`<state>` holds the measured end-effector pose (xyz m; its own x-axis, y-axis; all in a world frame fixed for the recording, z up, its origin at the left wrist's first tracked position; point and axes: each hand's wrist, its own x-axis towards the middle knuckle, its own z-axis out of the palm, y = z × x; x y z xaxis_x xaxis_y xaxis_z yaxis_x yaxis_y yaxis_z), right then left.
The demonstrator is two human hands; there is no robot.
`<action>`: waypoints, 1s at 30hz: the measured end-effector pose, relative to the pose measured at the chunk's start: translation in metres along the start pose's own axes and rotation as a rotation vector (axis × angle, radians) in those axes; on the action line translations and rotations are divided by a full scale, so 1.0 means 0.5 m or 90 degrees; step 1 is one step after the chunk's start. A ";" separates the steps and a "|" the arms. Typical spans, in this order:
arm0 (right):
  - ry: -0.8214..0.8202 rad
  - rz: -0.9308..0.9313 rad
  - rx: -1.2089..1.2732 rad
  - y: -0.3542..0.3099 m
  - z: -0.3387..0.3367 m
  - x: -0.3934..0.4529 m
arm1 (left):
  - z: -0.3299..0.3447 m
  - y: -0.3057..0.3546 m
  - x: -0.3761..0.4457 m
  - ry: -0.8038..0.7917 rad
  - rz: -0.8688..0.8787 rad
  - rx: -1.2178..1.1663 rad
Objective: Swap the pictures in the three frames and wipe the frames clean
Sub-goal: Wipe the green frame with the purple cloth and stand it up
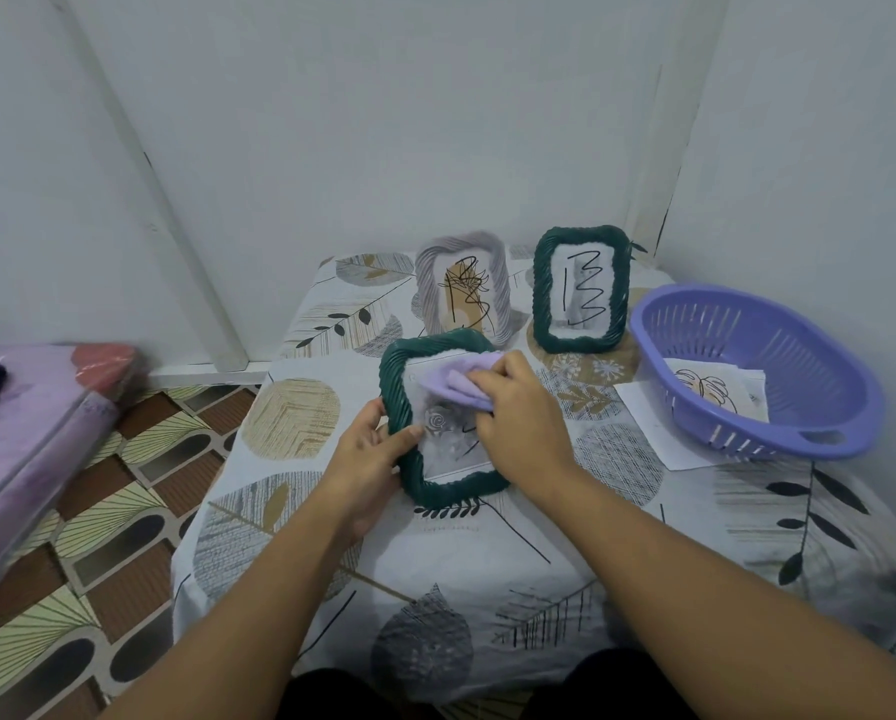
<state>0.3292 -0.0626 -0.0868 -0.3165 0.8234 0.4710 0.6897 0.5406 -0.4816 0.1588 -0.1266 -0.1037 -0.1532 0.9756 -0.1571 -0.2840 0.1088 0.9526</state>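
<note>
A: Step in hand?

B: Wiping. Right hand (518, 423) bunches a lilac cloth (459, 384) and presses it on the glass of the near green frame (409, 475). Left hand (370, 449) grips that frame's left edge, thumb over the front, tilting it up off the table (435, 563).

A: Picture already in?

B: A grey one shows under the glass, below the cloth. Whether it is the swapped one, can't tell.

A: Next move?

B: My guess: work the cloth down across the glass and round the ribbed border, left hand steadying.

A: What's around?

B: Beyond the right hand, a grey frame (461, 293) and a second green frame (581, 291) stand upright, close behind. To its right, a purple basket (757, 376) holding loose pictures (711, 387), on a sheet of paper.

A: Obstacles?

B: The standing frames could tip on a long upward stroke.
</note>
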 end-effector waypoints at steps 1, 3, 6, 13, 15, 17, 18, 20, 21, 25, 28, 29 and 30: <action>0.008 0.013 0.002 -0.002 0.002 0.006 | -0.001 -0.001 0.000 0.002 -0.001 0.003; 0.000 0.002 0.006 -0.010 0.008 -0.001 | -0.004 -0.003 0.000 0.004 -0.002 -0.001; -0.036 -0.069 0.016 -0.015 0.011 -0.030 | -0.006 -0.006 0.002 -0.003 -0.002 -0.011; -0.002 -0.002 0.001 -0.003 0.001 0.005 | 0.004 -0.001 0.002 -0.019 0.004 -0.013; -0.039 -0.051 -0.010 -0.010 0.007 -0.008 | 0.002 -0.003 0.001 -0.014 0.001 -0.024; -0.045 -0.049 -0.012 -0.006 0.003 -0.008 | 0.000 -0.006 0.001 -0.014 0.001 -0.029; -0.039 -0.035 -0.016 0.000 -0.002 -0.003 | 0.000 -0.005 0.001 -0.016 0.001 -0.031; -0.019 -0.005 -0.017 0.014 -0.013 0.007 | 0.000 -0.003 0.001 -0.015 -0.004 -0.033; -0.013 0.004 -0.017 0.021 -0.018 0.009 | 0.002 -0.003 0.002 -0.013 -0.007 -0.034; -0.045 -0.010 -0.055 0.024 -0.024 -0.014 | 0.004 -0.004 0.002 -0.003 -0.007 -0.036; -0.077 -0.031 -0.058 0.015 -0.012 -0.052 | 0.002 -0.006 0.002 -0.002 -0.009 -0.035; -0.080 -0.038 -0.056 0.014 -0.011 -0.059 | 0.001 -0.007 0.002 -0.004 -0.009 -0.036; -0.078 -0.037 -0.056 0.015 -0.012 -0.059 | 0.001 -0.006 0.001 -0.006 -0.007 -0.035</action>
<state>0.3477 -0.0839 -0.1000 -0.4307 0.8093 0.3994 0.7206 0.5748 -0.3878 0.1602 -0.1261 -0.1064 -0.1406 0.9762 -0.1653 -0.3377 0.1097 0.9349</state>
